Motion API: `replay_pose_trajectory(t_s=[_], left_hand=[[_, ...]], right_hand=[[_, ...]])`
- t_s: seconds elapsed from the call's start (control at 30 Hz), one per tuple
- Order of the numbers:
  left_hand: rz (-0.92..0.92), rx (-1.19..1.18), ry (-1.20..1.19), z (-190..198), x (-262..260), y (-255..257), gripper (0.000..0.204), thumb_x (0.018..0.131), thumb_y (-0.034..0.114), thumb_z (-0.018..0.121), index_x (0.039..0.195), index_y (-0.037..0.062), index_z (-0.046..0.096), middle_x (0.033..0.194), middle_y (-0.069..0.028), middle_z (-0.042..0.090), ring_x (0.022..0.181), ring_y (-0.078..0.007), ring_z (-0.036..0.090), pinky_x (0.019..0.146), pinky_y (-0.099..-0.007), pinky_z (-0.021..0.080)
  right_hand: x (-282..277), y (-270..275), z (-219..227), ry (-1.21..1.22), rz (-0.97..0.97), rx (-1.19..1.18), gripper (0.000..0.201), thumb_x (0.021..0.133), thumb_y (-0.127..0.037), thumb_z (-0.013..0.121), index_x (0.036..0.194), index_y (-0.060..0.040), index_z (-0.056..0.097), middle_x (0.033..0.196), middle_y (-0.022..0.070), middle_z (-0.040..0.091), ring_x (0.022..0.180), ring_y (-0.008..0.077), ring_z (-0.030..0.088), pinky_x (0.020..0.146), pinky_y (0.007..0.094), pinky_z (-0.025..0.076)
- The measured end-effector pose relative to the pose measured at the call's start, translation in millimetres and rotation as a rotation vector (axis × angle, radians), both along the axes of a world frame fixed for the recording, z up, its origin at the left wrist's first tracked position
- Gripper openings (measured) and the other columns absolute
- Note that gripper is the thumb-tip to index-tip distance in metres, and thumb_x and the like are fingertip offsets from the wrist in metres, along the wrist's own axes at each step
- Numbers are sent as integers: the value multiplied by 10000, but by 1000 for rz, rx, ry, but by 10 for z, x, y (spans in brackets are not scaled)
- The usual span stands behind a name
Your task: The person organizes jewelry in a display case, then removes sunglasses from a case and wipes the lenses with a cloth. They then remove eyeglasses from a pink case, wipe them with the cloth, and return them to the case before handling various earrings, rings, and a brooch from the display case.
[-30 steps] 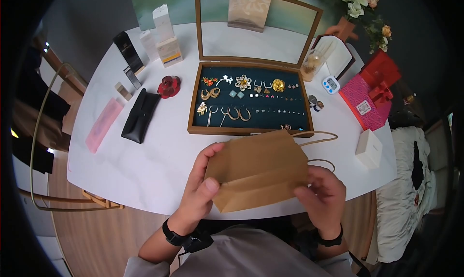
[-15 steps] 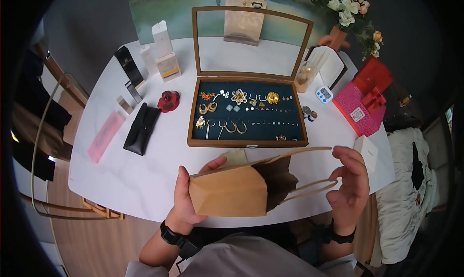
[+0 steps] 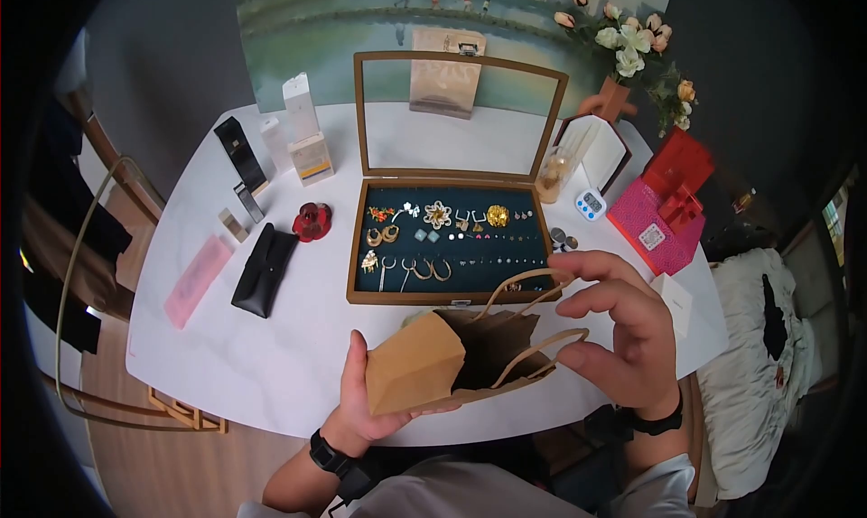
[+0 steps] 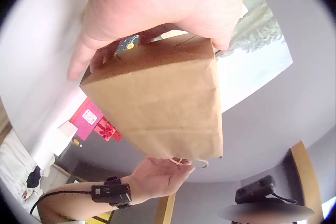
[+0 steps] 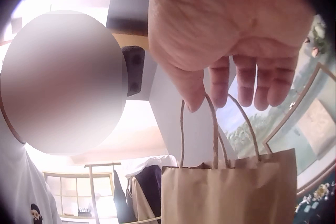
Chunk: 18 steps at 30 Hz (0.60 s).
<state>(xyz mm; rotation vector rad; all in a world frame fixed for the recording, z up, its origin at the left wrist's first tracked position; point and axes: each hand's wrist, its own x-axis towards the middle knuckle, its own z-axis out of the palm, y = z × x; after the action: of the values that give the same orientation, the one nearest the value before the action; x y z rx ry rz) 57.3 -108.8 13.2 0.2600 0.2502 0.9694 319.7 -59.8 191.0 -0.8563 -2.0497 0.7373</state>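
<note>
A small brown kraft paper bag (image 3: pixel 415 360) with twisted paper handles lies tilted above the front of the table, its mouth toward the right and its inside dark. My left hand (image 3: pixel 357 401) holds it around the base end, thumb up along the side and fingers under it. In the left wrist view the bag's flat base sits between thumb and fingers. At the handles (image 3: pixel 546 342), my right hand (image 3: pixel 623 328) has thumb and fingers spread apart; the thumb touches one loop and the fingertips are by the other. An open wooden jewelry box (image 3: pixel 452 247) with several earrings and brooches stands just behind.
On the left are a black pouch (image 3: pixel 264 270), a pink sleeve (image 3: pixel 199 281), a red flower (image 3: pixel 312 222) and several cosmetic boxes (image 3: pixel 312 161). To the right stand a white timer (image 3: pixel 591 204), a pink-red gift box (image 3: pixel 655 224) and a white box (image 3: pixel 673 303). Flowers (image 3: pixel 632 44) rise behind.
The bag has turned so its mouth shows toward the right. My right hand has moved from the bag's side to its handles. The head view has tilted up.
</note>
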Motion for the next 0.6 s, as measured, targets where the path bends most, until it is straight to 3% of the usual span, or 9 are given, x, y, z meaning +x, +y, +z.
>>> replay_pose_trajectory(t_s=[0.13,0.2,0.37,0.53,0.6], left_hand=[[-21,-31,-37,-33,-2,32,991,858,858,269,1555,153,280,1557,-150,353,1400,-409,382,1096,-713,281],[-45,-31,75,-22,18,55,1069,790,915,309,1576,196,221,1599,-172,259,1387,-535,331,1073,-741,282],[-68,-37,16,36,35,127,1104,787,924,283,1561,138,261,1577,-178,312,1403,-482,348,1099,-715,265],[-44,-50,-2,-22,-85,292,1128,794,927,217,1491,55,385,1521,-205,412,1414,-422,371,1114,-671,280],[52,122,128,100,-217,389,1087,823,903,204,1447,45,440,1495,-225,442,1396,-412,402,1114,-646,303]], right_hand=[[-78,62,88,-27,66,73,214,743,7,771,950,-4,718,1176,173,654,1000,256,668,821,328,534],[-106,82,133,-39,80,56,179,755,14,757,931,8,725,1123,169,674,943,254,685,792,326,543],[-138,225,382,-201,-12,177,114,824,2,703,932,33,724,990,134,702,851,195,690,728,285,538],[68,707,886,-72,-156,187,131,909,-61,643,968,27,720,967,87,712,872,111,638,745,254,506],[158,988,1190,-150,-163,338,186,948,-142,624,988,12,721,952,37,706,874,83,605,764,230,476]])
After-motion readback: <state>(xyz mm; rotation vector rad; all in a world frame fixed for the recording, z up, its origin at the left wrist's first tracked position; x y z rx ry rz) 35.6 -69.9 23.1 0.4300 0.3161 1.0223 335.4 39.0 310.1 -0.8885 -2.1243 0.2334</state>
